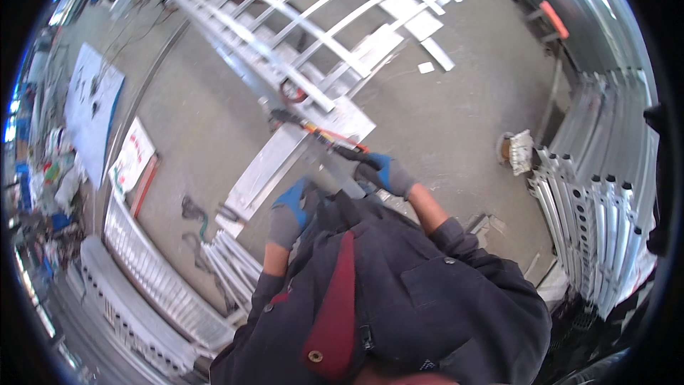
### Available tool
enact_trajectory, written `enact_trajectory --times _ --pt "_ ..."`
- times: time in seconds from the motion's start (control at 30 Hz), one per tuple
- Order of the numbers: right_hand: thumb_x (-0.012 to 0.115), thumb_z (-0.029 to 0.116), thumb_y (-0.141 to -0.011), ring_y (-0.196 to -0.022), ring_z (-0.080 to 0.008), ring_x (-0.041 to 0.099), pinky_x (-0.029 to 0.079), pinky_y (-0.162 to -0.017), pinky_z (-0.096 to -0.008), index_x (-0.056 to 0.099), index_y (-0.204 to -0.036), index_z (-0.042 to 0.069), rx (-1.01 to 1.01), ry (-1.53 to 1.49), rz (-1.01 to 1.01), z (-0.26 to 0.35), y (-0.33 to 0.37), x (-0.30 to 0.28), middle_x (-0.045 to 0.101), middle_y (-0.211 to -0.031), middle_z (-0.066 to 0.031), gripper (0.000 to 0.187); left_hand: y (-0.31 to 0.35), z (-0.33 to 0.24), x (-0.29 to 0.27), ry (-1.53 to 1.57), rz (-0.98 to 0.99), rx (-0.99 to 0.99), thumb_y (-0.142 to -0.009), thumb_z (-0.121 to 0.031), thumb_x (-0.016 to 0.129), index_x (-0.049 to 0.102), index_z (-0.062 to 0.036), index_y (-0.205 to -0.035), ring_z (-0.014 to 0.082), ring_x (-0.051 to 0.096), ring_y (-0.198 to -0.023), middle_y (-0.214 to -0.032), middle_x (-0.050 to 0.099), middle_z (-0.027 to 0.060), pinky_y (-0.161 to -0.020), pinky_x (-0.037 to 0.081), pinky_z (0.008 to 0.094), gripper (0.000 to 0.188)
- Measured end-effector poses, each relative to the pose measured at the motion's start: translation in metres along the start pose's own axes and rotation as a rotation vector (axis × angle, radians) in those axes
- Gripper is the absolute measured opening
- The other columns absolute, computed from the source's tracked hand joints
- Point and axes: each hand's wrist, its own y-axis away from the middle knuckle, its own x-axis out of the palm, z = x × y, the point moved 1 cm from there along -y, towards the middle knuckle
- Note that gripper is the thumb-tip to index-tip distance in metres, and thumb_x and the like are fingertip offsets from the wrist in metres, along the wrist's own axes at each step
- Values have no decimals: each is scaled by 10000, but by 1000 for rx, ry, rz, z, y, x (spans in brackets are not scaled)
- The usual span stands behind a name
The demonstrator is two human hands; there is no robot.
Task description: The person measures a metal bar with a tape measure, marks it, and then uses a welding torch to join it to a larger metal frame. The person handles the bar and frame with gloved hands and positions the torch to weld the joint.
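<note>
My right hand, in a grey and blue glove, is closed around the black handle end of a long black-and-orange tool. The tool reaches away to the far left, over the end of a metal frame; its exact kind is unclear. My left hand, gloved the same way, is low beside a grey metal bar in front of my body. Its fingers are partly hidden and blurred, so its grip does not show. Beyond the tool lies the large silver frame with curved rungs.
White boards lie under and around the frame. Curved metal panels and thin tubes are at the left. A stack of metal rails stands at the right, near a whitish roll. A blue-edged sheet lies far left.
</note>
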Motion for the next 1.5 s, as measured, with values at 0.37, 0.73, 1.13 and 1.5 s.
enact_trajectory --times 0.37,0.73,1.13,1.5 --pt "652 434 -999 -1155 -315 703 530 -1006 -411 644 -1404 80 78 -58 51 -20 -62 62 717 -1297 -189 538 10 67 -34 -95 45 -45 -993 -313 684 658 -27 -1341 348 736 -1082 -1211 739 212 -939 575 419 451" --pt "671 487 -910 -1088 -407 693 537 -950 -502 616 -1282 52 -126 737 -153 51 -297 173 726 -1139 -224 575 82 185 -66 35 -60 -289 -952 -290 650 662 -48 -1290 425 690 -1032 -1182 713 233 -871 547 502 416" --pt "664 334 -959 -1066 -373 744 581 -897 -476 738 -1084 81 193 1145 39 -16 -429 241 772 -1085 -194 291 155 243 -77 201 -118 -638 -1004 -349 607 672 -58 -1310 412 695 -1075 -1204 727 210 -924 540 478 428" --pt "806 356 -844 -1006 -326 731 563 -886 -427 678 -1254 45 52 523 -104 73 -219 138 751 -1081 -189 531 121 235 -64 146 -132 -461 -977 -249 628 655 -53 -1351 422 685 -1108 -1226 711 237 -937 542 470 424"
